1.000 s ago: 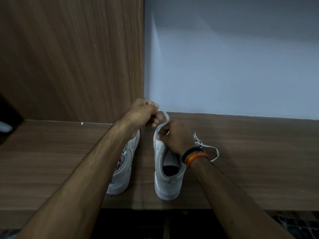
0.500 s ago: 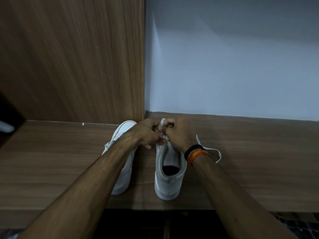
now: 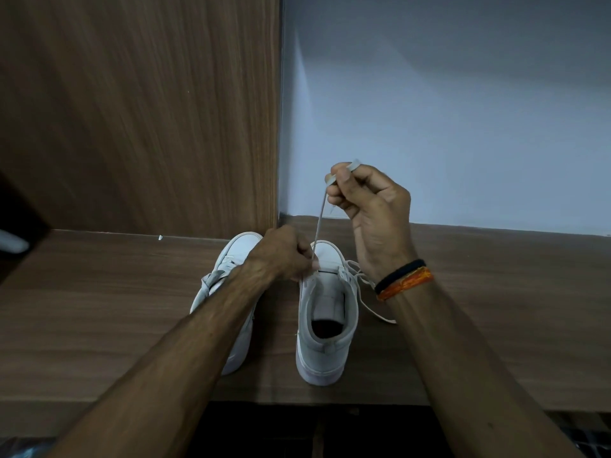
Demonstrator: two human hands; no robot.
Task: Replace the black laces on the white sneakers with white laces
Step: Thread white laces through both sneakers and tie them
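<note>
Two white sneakers stand side by side on a brown wooden table [image 3: 496, 309], heels close to the near edge and toes pointing at the back edge. The right sneaker [image 3: 325, 325] sits in the middle, its toe near the corner where a wood panel [image 3: 142, 110] meets a pale wall [image 3: 446, 94]. The left sneaker [image 3: 231, 279] is just beside it, partly hidden under the left arm.

The right hand [image 3: 370, 206] is up in the air above the right sneaker. Its thumb and fingers pinch the end of a white lace [image 3: 319, 223]. The lace runs tight and straight down from that hand to the front of the right sneaker.

The left hand [image 3: 284, 256] is low, on the front of the right sneaker. Its fingers are curled and it holds the lace where the lace meets the shoe.

The other end of the white lace lies loose on the table, just to the right of the right sneaker, under the right wrist. That wrist has a black band [image 3: 401, 271] and an orange band [image 3: 408, 282].

There is bare table out to the left edge and out to the right edge. Little room is left between the heels and the near edge.
</note>
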